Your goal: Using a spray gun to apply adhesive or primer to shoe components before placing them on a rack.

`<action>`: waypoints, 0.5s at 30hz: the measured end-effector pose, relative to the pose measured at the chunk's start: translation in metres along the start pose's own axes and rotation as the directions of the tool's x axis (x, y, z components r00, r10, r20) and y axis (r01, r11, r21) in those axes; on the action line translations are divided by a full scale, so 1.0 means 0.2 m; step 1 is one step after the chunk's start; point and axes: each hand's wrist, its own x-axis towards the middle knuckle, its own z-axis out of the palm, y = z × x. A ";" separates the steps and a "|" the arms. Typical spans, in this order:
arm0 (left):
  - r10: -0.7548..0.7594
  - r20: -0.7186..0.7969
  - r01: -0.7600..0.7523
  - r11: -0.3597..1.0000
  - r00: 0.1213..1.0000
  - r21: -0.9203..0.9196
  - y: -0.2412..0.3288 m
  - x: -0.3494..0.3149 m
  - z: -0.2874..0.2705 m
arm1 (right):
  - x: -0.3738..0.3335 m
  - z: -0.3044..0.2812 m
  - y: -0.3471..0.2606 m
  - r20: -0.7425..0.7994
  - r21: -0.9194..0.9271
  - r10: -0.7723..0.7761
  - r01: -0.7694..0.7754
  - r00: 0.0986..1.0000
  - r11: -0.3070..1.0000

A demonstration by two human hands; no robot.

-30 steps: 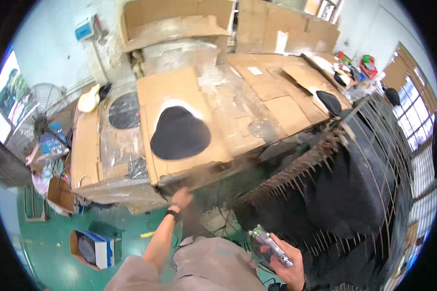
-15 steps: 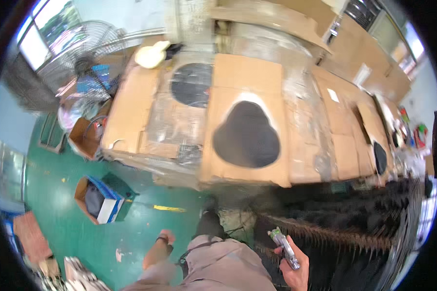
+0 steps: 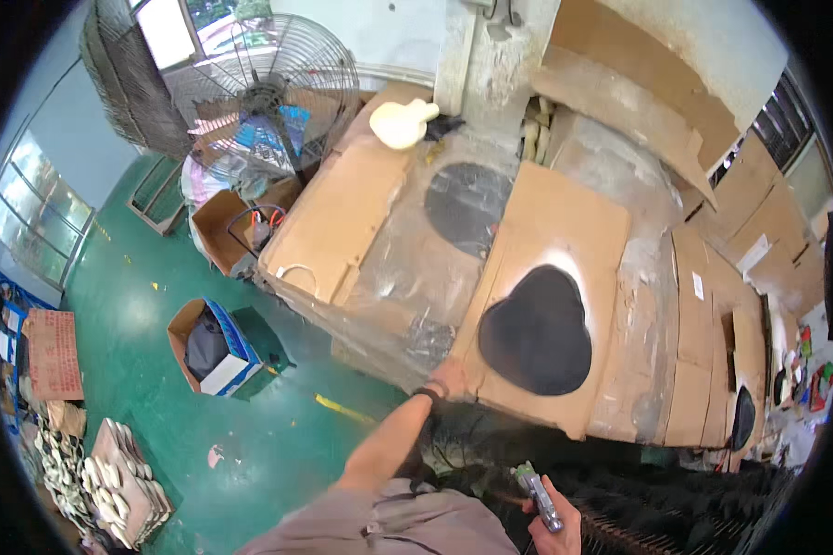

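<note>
In my right hand (image 3: 561, 529), low in the view, is a small silver spray gun (image 3: 539, 498) with a green part at its front end. My left hand (image 3: 450, 377) reaches forward to the near edge of the cardboard sheet (image 3: 565, 222), beside its left corner. Its fingers are blurred, so whether they grip the sheet cannot be made out. On that sheet lies a flat black three-lobed piece (image 3: 539, 331), ringed by whitish cardboard along its far edge. Left of the sheet, a dark round patch (image 3: 467, 205) marks the table covering.
The work table (image 3: 398, 231) is covered with cardboard and film. A pale yellow rounded piece (image 3: 400, 125) lies at its far left, near a large fan (image 3: 267, 92). An open box (image 3: 215, 350) with dark contents stands on the green floor. Stacked pieces (image 3: 120, 490) lie lower left.
My left hand has risen from beside my leg to the table's front edge. The view has turned left, so the table sits farther right. The spray gun stays in my right hand.
</note>
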 end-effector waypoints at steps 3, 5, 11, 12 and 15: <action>-0.239 -0.002 0.237 0.960 0.971 -0.147 0.12 -0.01 -0.01 | -0.01 -0.07 0.05 -0.074 0.042 -0.152 0.155 0.986 0.987; -0.181 0.168 0.183 0.983 0.969 0.002 0.30 -0.04 -0.21 | -0.05 -0.15 0.06 -0.090 -0.011 -0.134 0.133 0.987 0.991; -0.178 0.356 0.180 0.983 0.918 0.026 0.48 -0.09 -0.38 | -0.20 -0.29 0.21 -0.207 0.054 -0.067 0.080 0.976 0.995; -0.179 0.357 0.180 0.983 0.917 0.032 0.36 -0.04 -0.25 | -0.22 -0.31 0.20 -0.208 0.059 -0.066 0.080 0.976 0.995; -0.122 0.021 0.121 0.991 0.992 0.054 0.06 0.18 0.11 | -0.26 -0.36 0.10 -0.262 0.030 -0.114 0.126 0.958 0.992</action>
